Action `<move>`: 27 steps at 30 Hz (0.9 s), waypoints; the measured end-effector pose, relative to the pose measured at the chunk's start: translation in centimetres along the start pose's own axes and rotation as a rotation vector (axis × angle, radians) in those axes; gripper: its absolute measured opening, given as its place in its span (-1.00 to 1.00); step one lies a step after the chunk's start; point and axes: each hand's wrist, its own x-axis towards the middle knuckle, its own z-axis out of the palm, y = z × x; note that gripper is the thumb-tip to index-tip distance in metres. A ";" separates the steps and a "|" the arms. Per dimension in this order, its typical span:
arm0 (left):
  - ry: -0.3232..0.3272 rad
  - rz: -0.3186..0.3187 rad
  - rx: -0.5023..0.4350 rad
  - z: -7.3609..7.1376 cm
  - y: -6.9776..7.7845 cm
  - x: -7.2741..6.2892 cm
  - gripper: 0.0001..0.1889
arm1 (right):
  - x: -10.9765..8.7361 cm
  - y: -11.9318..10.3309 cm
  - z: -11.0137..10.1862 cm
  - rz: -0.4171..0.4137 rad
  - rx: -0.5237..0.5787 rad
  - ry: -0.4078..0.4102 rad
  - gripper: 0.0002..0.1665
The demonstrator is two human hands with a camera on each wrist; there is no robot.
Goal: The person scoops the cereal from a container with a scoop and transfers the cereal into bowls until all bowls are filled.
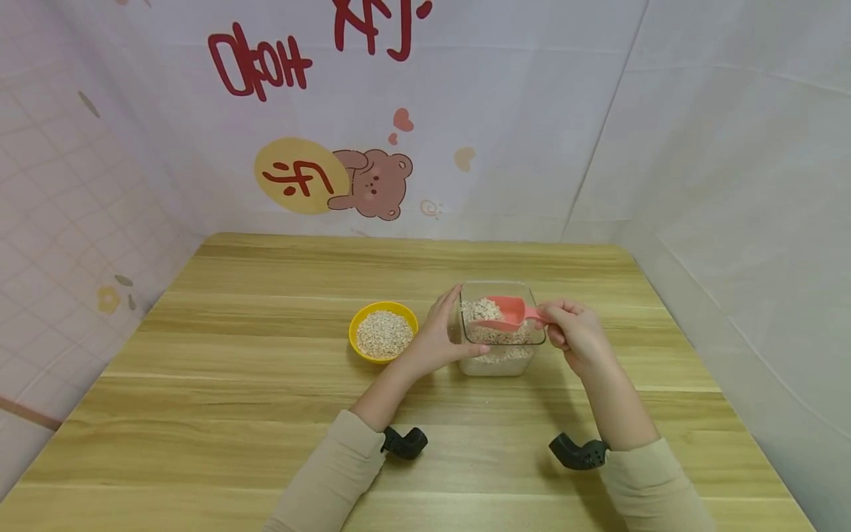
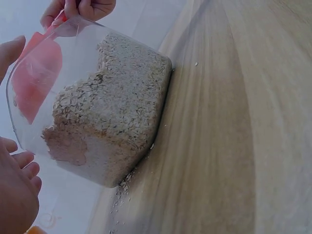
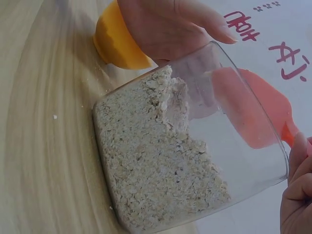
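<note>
My right hand (image 1: 577, 332) grips the handle of a pink scoop (image 1: 512, 314) at the right of a clear container (image 1: 497, 367). Rolled oats (image 3: 151, 151) fill the container's lower part, with an uneven slope. The scoop carries a heap of oats (image 1: 487, 310) and is held near the rim, above the oats below. On the container's left side rests my left hand (image 1: 435, 343), thumb extended along the front rim, fingers fairly straight against the wall. Left of that hand stands a yellow bowl (image 1: 354, 341) filled with oats, its right edge partly hidden by the hand.
The wooden table (image 1: 253, 414) bears the bowl and container. Loose oat flakes (image 2: 122, 190) lie by the container's base. A printed cloth (image 1: 505, 148) hangs behind the table, and plain cloth hangs at the right. Black wrist mounts (image 1: 407, 443) stick out from both sleeves.
</note>
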 end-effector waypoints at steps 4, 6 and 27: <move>0.006 0.010 0.007 -0.3 0.1 -0.3 0.18 | -0.2 -0.1 0.1 -0.018 0.027 0.008 -0.71; 0.007 0.011 0.009 -0.4 0.2 -0.4 0.18 | -0.3 -0.3 0.3 -0.028 0.040 0.012 -0.70; 0.042 -0.014 0.048 -3.8 -0.1 -2.6 0.18 | -1.2 -1.3 2.9 -0.067 0.166 0.029 -0.69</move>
